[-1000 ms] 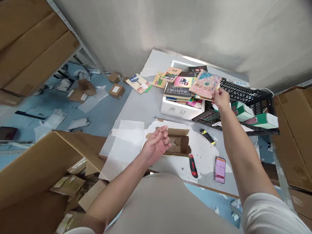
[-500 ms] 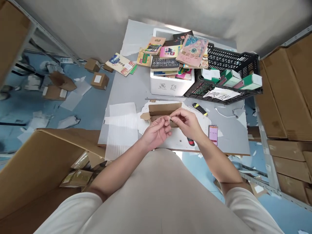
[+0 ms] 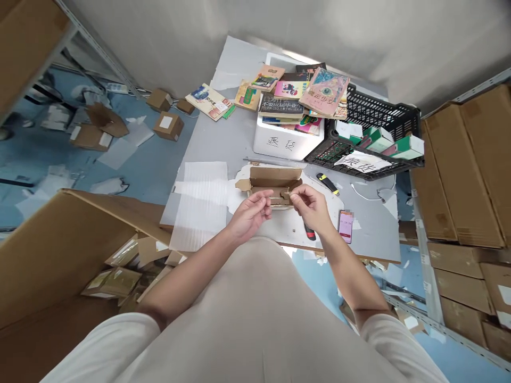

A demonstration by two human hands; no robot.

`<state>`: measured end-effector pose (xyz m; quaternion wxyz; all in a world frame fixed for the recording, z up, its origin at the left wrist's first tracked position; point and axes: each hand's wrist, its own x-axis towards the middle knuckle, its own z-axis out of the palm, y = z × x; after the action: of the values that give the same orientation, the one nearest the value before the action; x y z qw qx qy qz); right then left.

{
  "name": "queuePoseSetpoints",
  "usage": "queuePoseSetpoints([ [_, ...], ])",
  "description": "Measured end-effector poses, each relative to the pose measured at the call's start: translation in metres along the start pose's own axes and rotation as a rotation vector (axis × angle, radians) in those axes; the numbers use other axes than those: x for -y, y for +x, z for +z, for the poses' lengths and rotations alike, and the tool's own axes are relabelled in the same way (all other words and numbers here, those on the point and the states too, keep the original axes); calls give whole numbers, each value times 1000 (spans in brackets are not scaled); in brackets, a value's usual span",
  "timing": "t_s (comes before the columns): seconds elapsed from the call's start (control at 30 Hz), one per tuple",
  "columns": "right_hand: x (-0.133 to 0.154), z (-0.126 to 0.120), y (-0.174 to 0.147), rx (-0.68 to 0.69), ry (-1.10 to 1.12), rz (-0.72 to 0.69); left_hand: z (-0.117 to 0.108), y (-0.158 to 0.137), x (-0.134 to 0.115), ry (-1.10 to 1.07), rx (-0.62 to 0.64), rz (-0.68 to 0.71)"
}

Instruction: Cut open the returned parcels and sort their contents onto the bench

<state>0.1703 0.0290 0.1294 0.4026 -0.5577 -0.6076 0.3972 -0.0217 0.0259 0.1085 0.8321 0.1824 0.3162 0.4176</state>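
An open cardboard box (image 3: 275, 174) lies on the table before me, and both my hands are over its near side. My left hand (image 3: 250, 215) is half turned up, with thumb and fingers curled close together; whatever they pinch is too small to name. Thumb and forefinger of my right hand (image 3: 310, 206) are pressed together above the box's right end, on something tiny that I cannot make out. A gap lies between the hands. Beside my right wrist is a red and black tool handle (image 3: 310, 232), partly hidden by the hand.
A white bin (image 3: 288, 141) heaped with books and a black crate (image 3: 365, 167) stand at the back. White foam sheet (image 3: 203, 202) lies left; a yellow-black cutter (image 3: 327, 183) and a phone (image 3: 345, 226) lie right. A large carton (image 3: 80, 239) stands at lower left.
My hands have moved apart, from meeting at a small thing to a clear gap, the right one going rightward. The view has shifted slightly.
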Motion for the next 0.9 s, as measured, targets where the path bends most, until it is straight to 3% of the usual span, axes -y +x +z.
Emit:
queuePoseSetpoints([
  [0.23,-43,-15,24,-28,-424,25,-33,-7,3,151,-173,75],
  [0.3,-53,-19,29,12,-401,15,-40,-10,4,165,-213,72],
  [0.43,-62,-21,31,63,-100,67,-44,-8,11,247,-274,117],
  [0.53,-61,-17,29,102,127,115,-35,5,18,406,-276,190],
  [0.63,-53,-13,24,159,243,106,-15,23,20,539,-187,268],
  [0.73,-42,-12,17,208,260,52,7,36,18,651,-75,385],
  [0.9,-31,-14,6,142,211,-2,19,38,16,727,-66,471],
])
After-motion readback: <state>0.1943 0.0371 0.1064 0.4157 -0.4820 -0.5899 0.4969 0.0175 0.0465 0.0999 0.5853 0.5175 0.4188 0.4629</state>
